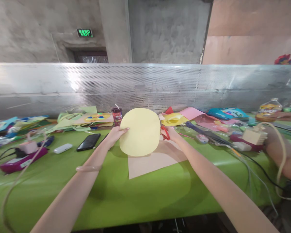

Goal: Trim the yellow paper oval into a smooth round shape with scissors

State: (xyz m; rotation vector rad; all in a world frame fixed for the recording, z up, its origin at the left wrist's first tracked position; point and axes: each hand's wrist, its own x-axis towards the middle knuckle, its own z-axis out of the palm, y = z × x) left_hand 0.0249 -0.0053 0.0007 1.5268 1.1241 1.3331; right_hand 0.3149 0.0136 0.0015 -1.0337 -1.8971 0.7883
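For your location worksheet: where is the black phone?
Head view: the black phone lies on the table, left of the left hand, beside a white gadget.

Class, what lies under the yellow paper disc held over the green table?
A tan paper sheet lies on the green table beneath the yellow disc; the disc covers its far part, hiding anything there.

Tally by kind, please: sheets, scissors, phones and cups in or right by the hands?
Paper sheets: 2, a round pale-yellow paper sheet in the left hand and a flat tan paper sheet
Scissors: 1, red-handled scissors in the right hand
Phones: 1, black smartphone
Cups: 1, dark red plastic cup
Total: 5
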